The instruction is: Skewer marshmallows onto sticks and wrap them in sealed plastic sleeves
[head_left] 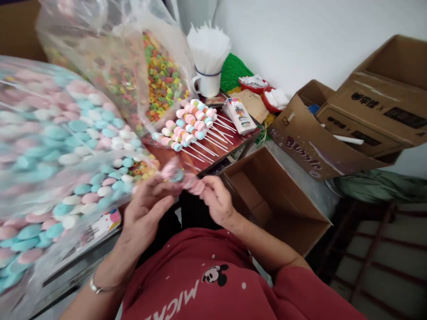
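My left hand [147, 209] and my right hand [216, 200] meet in front of my chest, both closed on a blurred skewer of pink and blue marshmallow candies [180, 177]. Beyond them, a pile of finished candy skewers [190, 126] with white sticks lies on a red-brown table [230, 138]. A large clear bag of pink, blue and white marshmallow discs [50, 146] fills the left side, right next to my left hand.
A clear bag of colourful ring cereal [156, 80] stands behind the skewers. A white mug of plastic sticks [208, 58], a small printed box [240, 116] and red bowls [253, 83] sit at the back. An open cardboard box [276, 200] and a stacked carton [360, 120] are on the right.
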Tool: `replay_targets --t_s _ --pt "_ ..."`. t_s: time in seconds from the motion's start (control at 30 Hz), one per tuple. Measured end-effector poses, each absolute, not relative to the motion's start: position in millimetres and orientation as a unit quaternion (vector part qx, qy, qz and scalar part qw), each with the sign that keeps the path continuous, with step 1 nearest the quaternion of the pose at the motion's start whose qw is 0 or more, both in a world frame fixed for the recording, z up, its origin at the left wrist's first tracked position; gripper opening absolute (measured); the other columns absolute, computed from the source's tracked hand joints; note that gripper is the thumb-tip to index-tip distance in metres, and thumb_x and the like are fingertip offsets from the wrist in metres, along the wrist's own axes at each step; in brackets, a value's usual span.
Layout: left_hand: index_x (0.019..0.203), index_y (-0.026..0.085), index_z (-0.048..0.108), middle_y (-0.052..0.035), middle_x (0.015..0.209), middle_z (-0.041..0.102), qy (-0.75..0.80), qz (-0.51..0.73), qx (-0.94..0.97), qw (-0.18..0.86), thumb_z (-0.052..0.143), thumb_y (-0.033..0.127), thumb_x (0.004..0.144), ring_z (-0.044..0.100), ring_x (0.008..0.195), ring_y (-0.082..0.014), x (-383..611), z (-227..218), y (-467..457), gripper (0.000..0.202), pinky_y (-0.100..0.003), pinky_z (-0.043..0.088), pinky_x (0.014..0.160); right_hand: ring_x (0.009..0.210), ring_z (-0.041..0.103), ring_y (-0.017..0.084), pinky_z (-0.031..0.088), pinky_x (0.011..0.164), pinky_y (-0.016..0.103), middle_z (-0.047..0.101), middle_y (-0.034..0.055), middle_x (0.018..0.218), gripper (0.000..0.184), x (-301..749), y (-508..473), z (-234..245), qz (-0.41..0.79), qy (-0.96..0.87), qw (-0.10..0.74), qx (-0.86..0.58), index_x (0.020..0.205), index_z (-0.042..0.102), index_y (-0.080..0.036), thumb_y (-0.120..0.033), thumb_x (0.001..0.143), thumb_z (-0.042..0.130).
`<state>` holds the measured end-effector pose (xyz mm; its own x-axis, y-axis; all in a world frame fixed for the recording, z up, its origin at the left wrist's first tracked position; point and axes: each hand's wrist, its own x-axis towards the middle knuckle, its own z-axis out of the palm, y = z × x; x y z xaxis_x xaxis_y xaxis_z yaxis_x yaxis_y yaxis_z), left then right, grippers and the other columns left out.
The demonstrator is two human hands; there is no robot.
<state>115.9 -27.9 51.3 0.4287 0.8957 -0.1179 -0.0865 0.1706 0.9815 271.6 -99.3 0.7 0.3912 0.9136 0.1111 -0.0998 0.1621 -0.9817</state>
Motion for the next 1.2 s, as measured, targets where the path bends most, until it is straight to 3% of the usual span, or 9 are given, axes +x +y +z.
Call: replay_targets --t_s 0.13,0.23,0.3,0.4,0.5,0.57,0.7,1.2 --pt "0.107 0.016 0.066 -0.0043 0.081 0.076 0.421 0.340 0.566 0.622 0.074 0.025 0.080 0.072 0.078 -0.0180 99 52 -26 0.029 -0.028 0.058 0.080 0.044 0.031 0.005 0.025 0.039 0.016 0.048 -0.0079 0.065 0.021 356 -113 -16 0.303 -0.191 0.728 -0.584 0.095 0.049 -0.024 -0.044 0.091 0.053" --pt "0.101 0.017 0.070 -0.0030 0.079 0.076 0.429 0.330 0.589 0.600 0.075 0.023 0.080 0.072 0.075 -0.0157 92 48 -27 0.022 -0.023 0.058 0.078 0.042 0.025 0.005 0.022 0.039 0.015 0.042 -0.0096 0.064 0.014 421 -144 -47 0.264 -0.062 0.622 -0.734 0.095 0.046 -0.025 -0.040 0.096 0.043" --pt "0.099 0.019 0.072 -0.0026 0.079 0.076 0.412 0.324 0.609 0.595 0.074 0.023 0.080 0.072 0.074 -0.0154 92 45 -28 0.019 -0.022 0.058 0.076 0.041 0.025 0.004 0.019 0.038 0.015 0.040 -0.0098 0.062 0.013 444 -171 -76 0.289 -0.016 0.569 -0.770 0.093 0.048 -0.023 -0.035 0.097 0.047" --pt "0.097 0.020 0.074 -0.0022 0.078 0.075 0.400 0.321 0.626 0.588 0.074 0.022 0.080 0.072 0.073 -0.0148 99 44 -32 0.017 -0.019 0.058 0.074 0.043 0.034 0.004 0.028 0.038 0.015 0.047 -0.0075 0.063 0.018 446 -211 -126 0.366 0.039 0.481 -0.796 0.087 0.056 -0.016 -0.031 0.097 0.058" --pt "0.097 0.022 0.073 -0.0013 0.078 0.074 0.427 0.307 0.618 0.584 0.073 0.023 0.080 0.070 0.073 -0.0139 108 52 -39 0.017 -0.018 0.057 0.074 0.064 0.058 0.009 0.052 0.056 0.022 0.063 0.0004 0.086 0.021 428 -239 -169 0.430 0.089 0.410 -0.799 0.102 0.062 -0.013 -0.033 0.097 0.061" --pt "0.097 0.022 0.073 -0.0009 0.078 0.074 0.444 0.291 0.617 0.580 0.073 0.025 0.080 0.069 0.073 -0.0142 113 59 -44 0.018 -0.019 0.057 0.075 0.082 0.065 0.015 0.058 0.071 0.031 0.065 0.0049 0.103 0.025 418 -248 -190 0.455 0.117 0.385 -0.794 0.112 0.062 -0.014 -0.034 0.097 0.061" --pt "0.095 0.023 0.073 0.0010 0.079 0.073 0.491 0.259 0.615 0.560 0.074 0.027 0.079 0.067 0.075 -0.0145 118 66 -51 0.016 -0.020 0.055 0.079 0.098 0.065 0.020 0.058 0.083 0.039 0.063 0.0084 0.117 0.031 414 -251 -219 0.466 0.168 0.371 -0.785 0.121 0.060 -0.015 -0.035 0.097 0.061" --pt "0.097 0.027 0.074 0.0015 0.076 0.075 0.490 0.164 0.685 0.514 0.074 0.042 0.081 0.070 0.074 -0.0167 112 42 -49 0.022 -0.024 0.060 0.078 0.104 0.064 0.022 0.057 0.087 0.043 0.061 0.0094 0.123 0.035 434 -159 -272 0.454 0.222 0.384 -0.773 0.125 0.059 -0.016 -0.036 0.097 0.062"
